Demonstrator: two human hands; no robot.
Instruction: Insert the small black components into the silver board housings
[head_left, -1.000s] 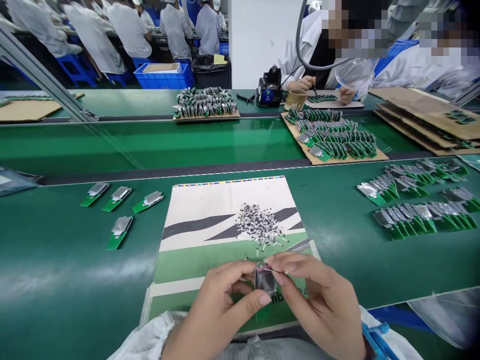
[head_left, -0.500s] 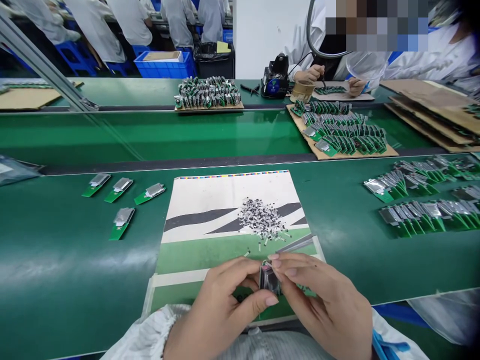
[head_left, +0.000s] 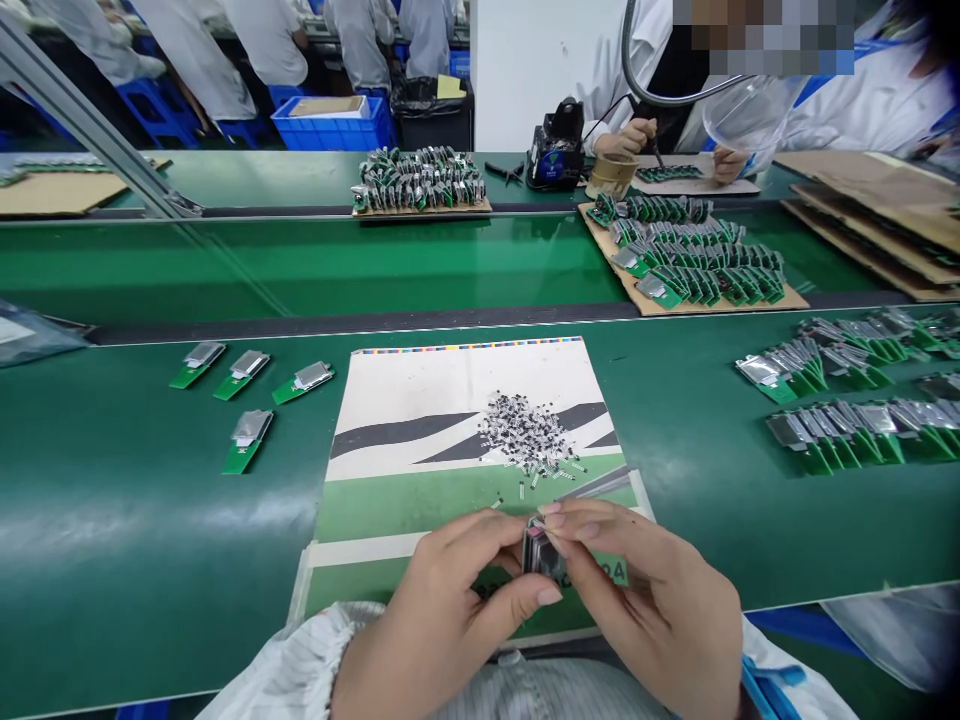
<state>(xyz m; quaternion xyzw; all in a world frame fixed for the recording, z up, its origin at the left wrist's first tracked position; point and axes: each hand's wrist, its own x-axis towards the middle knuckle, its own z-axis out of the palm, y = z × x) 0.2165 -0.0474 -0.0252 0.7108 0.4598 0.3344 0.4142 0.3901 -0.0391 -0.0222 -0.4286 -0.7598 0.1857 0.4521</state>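
Close in front of me, my left hand grips a small silver-grey module upright between thumb and fingers. The module has a shiny dark face and a pinkish top edge; its lower part is hidden. My right hand has thumb and fingertips pinched together at the module's top edge; whatever they hold there is too small to make out. Beneath both hands lies a printed sheet, white and green with dark bands. On it, just beyond my fingers, is a pile of tiny metal parts with black ends.
Several green circuit boards with silver modules lie at left; rows of similar boards stand at right. Across the green channel are a loaded cardboard sheet, another board stack, pliers and a co-worker's hands.
The view has shifted slightly. My hands keep their hold on the module, the right fingertips shifting a little at its top edge, and more printed lettering shows beneath them.
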